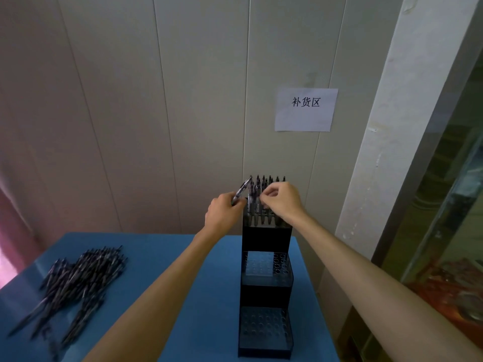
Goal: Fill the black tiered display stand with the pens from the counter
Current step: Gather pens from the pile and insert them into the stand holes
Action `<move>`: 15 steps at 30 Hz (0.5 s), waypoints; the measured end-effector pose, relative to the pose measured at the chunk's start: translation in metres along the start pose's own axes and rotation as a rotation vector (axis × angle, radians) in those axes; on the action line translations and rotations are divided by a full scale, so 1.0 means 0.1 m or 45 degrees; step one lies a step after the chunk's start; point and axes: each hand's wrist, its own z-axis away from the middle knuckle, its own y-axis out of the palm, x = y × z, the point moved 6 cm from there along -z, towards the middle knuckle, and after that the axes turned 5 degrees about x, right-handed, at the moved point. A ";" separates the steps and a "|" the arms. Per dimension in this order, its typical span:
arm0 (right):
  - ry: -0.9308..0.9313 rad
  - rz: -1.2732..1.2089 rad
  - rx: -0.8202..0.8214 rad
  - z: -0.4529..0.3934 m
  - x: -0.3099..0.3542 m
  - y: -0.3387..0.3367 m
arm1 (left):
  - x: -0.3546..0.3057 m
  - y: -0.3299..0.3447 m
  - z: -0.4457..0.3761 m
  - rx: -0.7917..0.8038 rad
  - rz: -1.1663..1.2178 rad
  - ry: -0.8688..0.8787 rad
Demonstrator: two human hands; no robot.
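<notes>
- Head view: a black tiered display stand (265, 291) rises in three steps on a blue surface (183, 283), its tallest step farthest from the person and near the pale panelled wall.
- The top tier of the stand already holds a dense cluster of upright pens (264, 202), tips down in the holes and caps up, which suggests filling began at the back so that later reaches do not cross standing pens.
- The middle tier and the bottom tier, both nearer the person, show rows of open holes with no pens visible in them.
- The left hand (224, 212) is raised just left of the stand's top tier, its fingers curled round a small bundle of spare pens (241, 192) that slant up toward the stand, apparently kept as a ready supply close by.
- The right hand (281, 202) is over the top tier, thumb and fingertips pinched together among the standing pens, seemingly seating one in a hole; the pen it holds cannot be picked out from the rest.
- A loose heap of pens (78, 283) lies on the surface well to the left of the stand, still waiting to be loaded.
- Above and to the right of the stand, a paper sign (305, 109) with three printed characters is fixed to the wall.
- Judged from the open lower tiers and the large heap, the task is at an early stage.
</notes>
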 end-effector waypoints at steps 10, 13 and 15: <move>0.138 -0.830 0.239 0.13 0.02 0.01 | -0.24 0.24 0.01 0.137 0.030 0.095; 0.141 -0.867 0.215 0.14 0.00 -0.01 | -0.26 0.25 0.01 0.149 -0.005 0.087; 0.150 -0.992 0.115 0.12 0.01 -0.09 | -0.24 0.23 0.00 0.143 -0.032 0.080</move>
